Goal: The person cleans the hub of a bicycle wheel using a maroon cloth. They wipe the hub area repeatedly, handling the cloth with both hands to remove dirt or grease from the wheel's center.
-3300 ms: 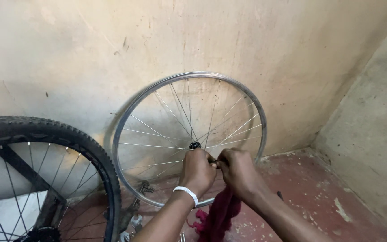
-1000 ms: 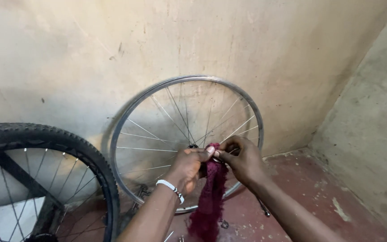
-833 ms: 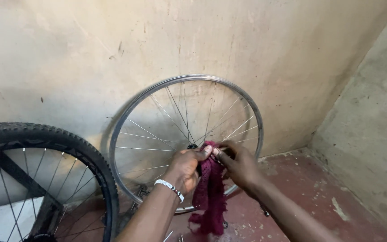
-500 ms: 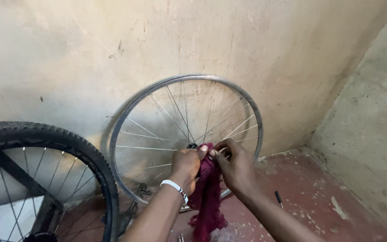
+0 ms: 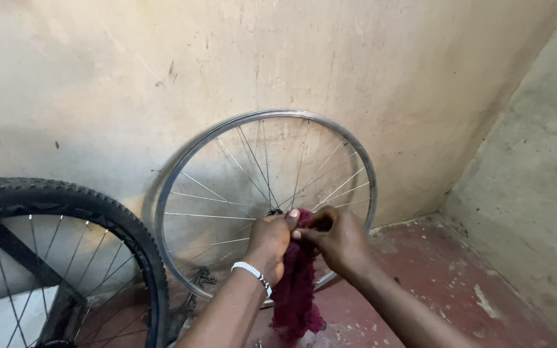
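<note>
Versus half second back: hands nearly unmoved, still at hub, rag hanging same. Bare rim [image 5: 265,193] leans on wall [image 5: 98,84], corner wall [image 5: 536,193] close at right; tyred wheel [image 5: 66,258] crowds left; red floor [image 5: 446,283] open at right. Left hand [image 5: 269,241] and right hand [image 5: 336,238], fingers closed, pinch maroon rag [image 5: 296,290] at rim centre.

Red floor [image 5: 459,283], worn, paint-flecked; bare rim [image 5: 265,200] and tyred wheel [image 5: 66,258] standing on it.
</note>
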